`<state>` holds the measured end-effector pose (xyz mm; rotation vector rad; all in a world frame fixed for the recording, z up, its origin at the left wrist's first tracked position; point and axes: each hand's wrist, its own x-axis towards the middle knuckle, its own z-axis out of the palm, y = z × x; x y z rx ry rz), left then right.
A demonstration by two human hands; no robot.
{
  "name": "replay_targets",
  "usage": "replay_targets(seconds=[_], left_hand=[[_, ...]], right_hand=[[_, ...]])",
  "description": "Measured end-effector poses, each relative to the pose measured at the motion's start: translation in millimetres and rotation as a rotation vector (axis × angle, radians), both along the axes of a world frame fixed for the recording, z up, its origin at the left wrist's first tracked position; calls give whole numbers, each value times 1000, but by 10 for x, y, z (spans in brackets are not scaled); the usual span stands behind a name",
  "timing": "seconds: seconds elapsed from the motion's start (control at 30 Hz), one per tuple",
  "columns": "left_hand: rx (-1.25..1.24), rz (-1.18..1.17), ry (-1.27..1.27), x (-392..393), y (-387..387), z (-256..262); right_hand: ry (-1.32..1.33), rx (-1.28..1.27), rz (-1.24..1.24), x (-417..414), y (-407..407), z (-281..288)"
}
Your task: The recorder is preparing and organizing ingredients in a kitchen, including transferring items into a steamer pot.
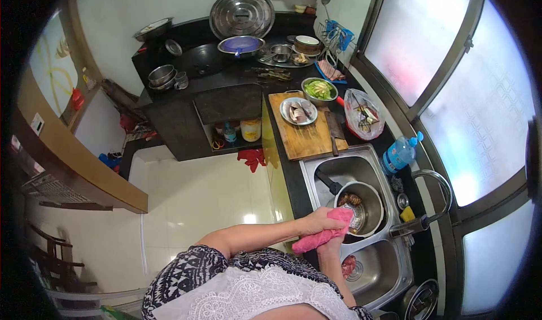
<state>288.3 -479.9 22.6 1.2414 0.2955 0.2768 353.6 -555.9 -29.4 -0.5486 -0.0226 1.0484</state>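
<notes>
A pink cloth (324, 235) is bunched between my two hands over the near edge of the double sink. My left hand (318, 221) grips it from above. Most of my right hand (332, 244) is hidden beneath the folds, wrapped by the cloth. Just beyond them, a metal pot (372, 199) with a black handle (328, 181) sits in the far sink basin (349, 163). Brown pieces of food (349, 200) lie inside the pot. In the near basin (379, 265) rests a piece of red meat (349, 265), partly behind my right forearm.
Beyond the sink, a wooden cutting board (305, 144) bears a cleaver (334, 129) and a plate of fish pieces (298, 111). A bowl of cut greens (319, 89) stands behind. Right of the sink are a faucet (423, 222), a blue-labelled bottle (398, 154) and a bagged basin (364, 114).
</notes>
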Motion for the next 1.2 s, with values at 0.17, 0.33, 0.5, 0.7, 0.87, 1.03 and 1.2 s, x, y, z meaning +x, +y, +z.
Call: replay_targets(seconds=[0.17, 0.33, 0.5, 0.7, 0.87, 1.03, 1.2], left_hand=[[-65, 152, -117, -23, -70, 151], [67, 337, -39, 3, -110, 209], [985, 357, 504, -82, 37, -70], [1129, 163, 522, -84, 12, 462], [354, 101, 457, -115, 46, 196], [-190, 52, 142, -13, -247, 25], [-280, 340, -73, 45, -399, 124]], right_hand=[[-303, -37, -19, -172, -95, 266], [-949, -156, -242, -70, -16, 346], [-1024, -291, 78, 588, -173, 535], [-582, -261, 14, 938, -309, 497], [-814, -789, 333, 631, -319, 319], [-157, 70, 505, 77, -319, 501], [-132, 183, 351, -7, -123, 288]])
